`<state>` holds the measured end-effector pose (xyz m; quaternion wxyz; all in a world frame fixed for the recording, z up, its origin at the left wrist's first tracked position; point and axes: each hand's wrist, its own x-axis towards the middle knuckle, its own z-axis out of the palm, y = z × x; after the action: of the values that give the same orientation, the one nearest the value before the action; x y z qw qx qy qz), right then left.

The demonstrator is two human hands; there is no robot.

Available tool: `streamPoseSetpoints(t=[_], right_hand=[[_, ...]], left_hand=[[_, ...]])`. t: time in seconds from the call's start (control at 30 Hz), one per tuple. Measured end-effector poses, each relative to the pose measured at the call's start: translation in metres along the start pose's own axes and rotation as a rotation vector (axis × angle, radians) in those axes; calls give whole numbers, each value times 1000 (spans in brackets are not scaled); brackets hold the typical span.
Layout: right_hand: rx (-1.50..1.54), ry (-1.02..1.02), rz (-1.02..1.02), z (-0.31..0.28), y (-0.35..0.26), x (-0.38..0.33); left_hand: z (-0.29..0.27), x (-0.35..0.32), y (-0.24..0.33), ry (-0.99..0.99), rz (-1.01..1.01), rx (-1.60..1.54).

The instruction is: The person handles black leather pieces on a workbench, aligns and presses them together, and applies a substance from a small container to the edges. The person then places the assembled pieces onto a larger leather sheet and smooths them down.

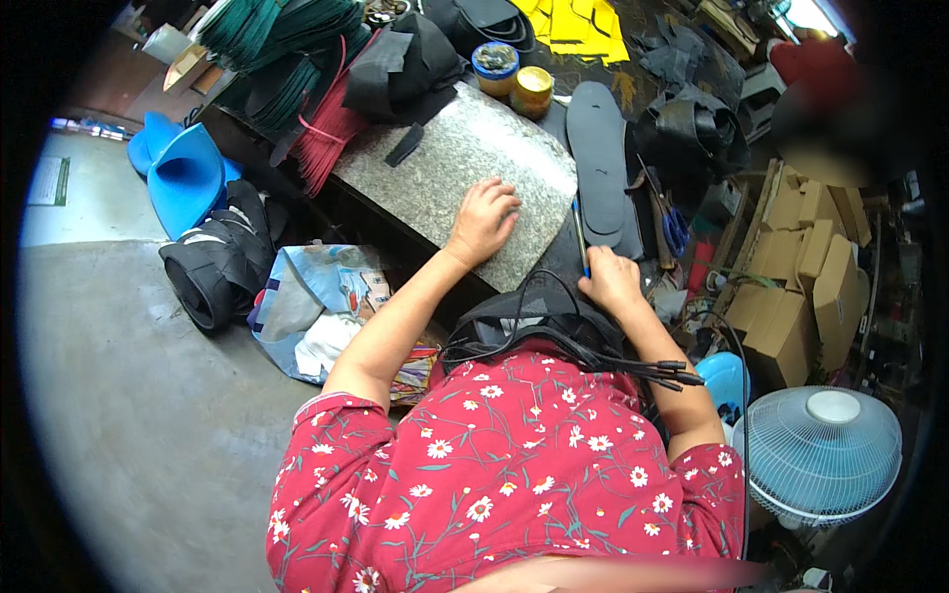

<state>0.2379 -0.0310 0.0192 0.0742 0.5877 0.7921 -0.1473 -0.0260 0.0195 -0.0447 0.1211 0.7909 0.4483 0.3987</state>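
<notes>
My left hand (484, 219) rests on a speckled grey stone slab (395, 188), fingers loosely bent and apart, with nothing visible in it. At the slab's right edge, my right hand (613, 281) has its fingers closed at the near end of a slim blue pen-like stick (580, 237). Just beyond that hand lies a dark grey sole-shaped piece (598, 163), lengthwise on the bench. A small black strip (404, 145) sits on the slab's far left part. Black material with dark cords (534, 316) is bunched in front of my body.
Two small pots, one blue-rimmed (494, 61) and one yellow (532, 91), stand behind the slab. Yellow sheets (575, 30) lie farther back. Red strands (326, 138) hang at the left. Blue-handled scissors (675, 229), cardboard boxes (776, 316) and a fan (825, 455) are at the right.
</notes>
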Motion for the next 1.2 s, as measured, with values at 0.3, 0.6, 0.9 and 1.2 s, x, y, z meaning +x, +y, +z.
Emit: streamPoseSetpoints(t=[0.3,0.6,0.9,1.2], right_hand=[[67,-10,115,4,-11,4],[800,65,139,-37,33,2],[425,547,100,-21,18,113],[112,480,130,-20,10,160]], left_hand=[[-15,7,-16,14,-112,63],[-15,2,-25,49,-159,167],[-20,2,-25,41,-180,190],[-19,6,-25,26,-224,210]])
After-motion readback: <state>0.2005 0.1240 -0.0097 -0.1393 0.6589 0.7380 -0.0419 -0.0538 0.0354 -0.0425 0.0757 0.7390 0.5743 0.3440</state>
